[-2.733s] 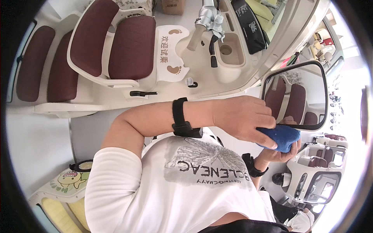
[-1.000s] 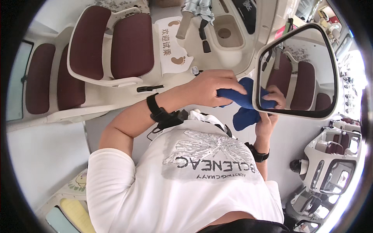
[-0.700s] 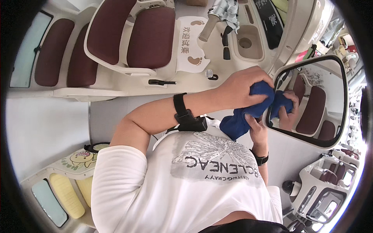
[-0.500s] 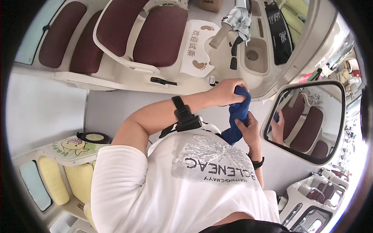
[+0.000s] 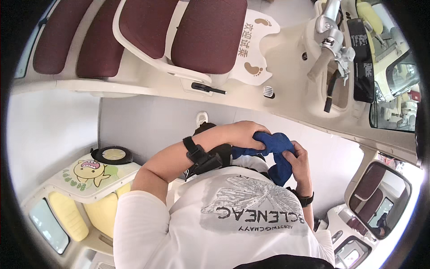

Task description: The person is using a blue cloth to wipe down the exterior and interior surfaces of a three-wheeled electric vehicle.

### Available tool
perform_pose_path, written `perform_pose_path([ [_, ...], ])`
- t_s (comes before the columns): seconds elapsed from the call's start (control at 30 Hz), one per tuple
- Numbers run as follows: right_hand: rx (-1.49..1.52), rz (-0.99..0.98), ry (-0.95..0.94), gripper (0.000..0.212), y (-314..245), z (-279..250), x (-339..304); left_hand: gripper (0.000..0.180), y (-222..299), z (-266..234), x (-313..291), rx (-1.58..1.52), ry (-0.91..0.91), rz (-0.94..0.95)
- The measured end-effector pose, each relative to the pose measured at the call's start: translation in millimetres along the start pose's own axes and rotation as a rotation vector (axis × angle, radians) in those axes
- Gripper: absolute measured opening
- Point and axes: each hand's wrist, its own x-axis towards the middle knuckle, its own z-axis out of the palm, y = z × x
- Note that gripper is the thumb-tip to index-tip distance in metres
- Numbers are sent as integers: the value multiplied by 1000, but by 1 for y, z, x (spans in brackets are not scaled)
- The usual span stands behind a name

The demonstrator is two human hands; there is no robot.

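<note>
A dark blue cloth (image 5: 278, 144) is bunched between my two hands at waist height, in front of my white shirt. My left hand (image 5: 250, 134) grips its left part, fingers curled over the fabric; one end hangs below that hand. On the other side my right hand (image 5: 299, 162) pinches the cloth between thumb and fingers, and a loose fold drops beneath it. My left wrist carries a black strap with a small black device (image 5: 201, 157), and a black band (image 5: 303, 197) circles my right wrist.
Ahead stands an open-sided cream vehicle with dark red seats (image 5: 208, 36), a footprint mat (image 5: 254, 54), a black lever (image 5: 208, 88), a pedal (image 5: 268, 92) and a handlebar grip (image 5: 320, 65). A side mirror (image 5: 380, 199) is at right. Behind my left arm is another vehicle with yellow seats (image 5: 67, 215).
My view has turned, so the seats and handlebar sit further right and the mirror lower right. Both hands are lower in view, and the cloth has gone from hanging lengthwise to arching between them.
</note>
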Motion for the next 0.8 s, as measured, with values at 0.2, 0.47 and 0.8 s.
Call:
perform_pose_path([
  [0.2,-301,-28,-167,33,-42,78,31,60,-27,-43,-32,-93,-147,-103],
  [0.47,-341,-462,578,47,-61,22,81,59,-62,-87,-29,57,-102,-248],
  [0.8,-423,-313,625,54,-67,-12,157,65,-82,-126,6,14,-42,-528],
])
